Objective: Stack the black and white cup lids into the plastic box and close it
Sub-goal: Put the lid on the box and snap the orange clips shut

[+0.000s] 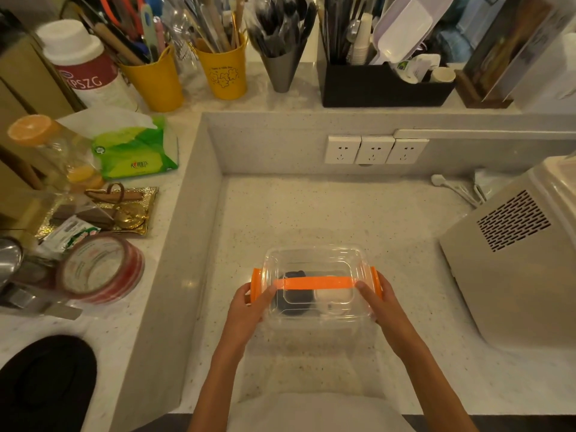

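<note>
Both forearms reach in from the bottom edge, and the left hand (249,302) wraps the left end of the clear plastic box (314,319), thumb on top of the lid beside the orange side clasp (256,283). The right hand (378,299) mirrors it on the other end, thumb pressed on the lid, fingers curled around the wall by the right clasp (376,280), so each grip is closed on the box. The box sits on the speckled counter (311,207), its transparent lid (311,260) on top and the orange handle (314,282) lying flat across it. Through the plastic, the black cup lids (296,294) show on the left half and the white cup lids (333,296) on the right (how many of each, I cannot tell). To the right stands a beige appliance (514,260) with a vented side. On the raised ledge to the left lie a roll of red-printed tape (99,269) and, further back, a green tissue pack (137,151). On the back wall sit three white sockets (374,149), and above them yellow cups (224,73) stuffed with utensils.
</note>
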Demonstrator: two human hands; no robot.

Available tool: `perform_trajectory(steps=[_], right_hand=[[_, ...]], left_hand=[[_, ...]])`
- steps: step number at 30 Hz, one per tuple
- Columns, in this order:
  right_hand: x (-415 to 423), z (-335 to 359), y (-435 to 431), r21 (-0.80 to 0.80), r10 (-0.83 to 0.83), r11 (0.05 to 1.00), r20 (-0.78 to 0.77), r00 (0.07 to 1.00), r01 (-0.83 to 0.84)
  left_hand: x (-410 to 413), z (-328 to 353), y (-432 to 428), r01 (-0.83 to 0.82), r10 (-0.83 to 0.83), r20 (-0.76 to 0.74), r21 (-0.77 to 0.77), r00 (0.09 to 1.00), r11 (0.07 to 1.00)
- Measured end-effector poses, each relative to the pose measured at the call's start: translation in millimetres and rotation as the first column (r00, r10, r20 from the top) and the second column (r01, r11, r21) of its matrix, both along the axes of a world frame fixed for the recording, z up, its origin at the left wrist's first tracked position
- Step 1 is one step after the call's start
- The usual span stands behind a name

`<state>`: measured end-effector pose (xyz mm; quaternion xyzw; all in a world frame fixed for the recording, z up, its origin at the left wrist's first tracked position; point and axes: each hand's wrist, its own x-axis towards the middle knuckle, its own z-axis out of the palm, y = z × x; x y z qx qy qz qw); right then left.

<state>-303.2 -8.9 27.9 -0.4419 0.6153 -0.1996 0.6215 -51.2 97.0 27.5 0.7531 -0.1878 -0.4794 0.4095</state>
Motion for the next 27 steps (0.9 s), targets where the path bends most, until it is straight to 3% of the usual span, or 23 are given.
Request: perform_trajectory(steps=[6, 13, 18, 21, 25, 27], right_hand=[[-1, 0, 1, 0.015, -0.009, 1.000, 0.016, 1.000, 0.009], [-2, -3, 1, 0.061, -0.010, 0.998, 0.078, 0.997, 0.005], [1, 0, 1, 0.028, -0.030, 0.999, 0.029, 0.999, 0.029], [0, 3, 3, -0.026, -0.070, 0.997, -0.065, 0.995, 0.068], [-3, 2, 9, 0.077, -0.100, 0.993, 0.072, 0.992, 0.095], [1, 1, 9, -0.067, -0.138, 0.988, -0.019, 0.990, 0.136]], left_hand=[[-14, 4, -4, -0.036, 0.061, 0.317, -0.084, 0.946, 0.996], [-16, 7, -4, -0.027, 0.064, 0.430, -0.091, 0.901, 0.995], [-21, 9, -8, -0.005, 0.046, 0.521, -0.080, 0.853, 0.997], [-23, 5, -6, -0.027, 0.070, 0.479, -0.097, 0.875, 0.995], [-26, -1, -4, -0.012, 0.056, 0.261, -0.167, 0.964, 0.986], [-30, -1, -4, 0.017, 0.021, 0.187, -0.203, 0.982, 0.979]])
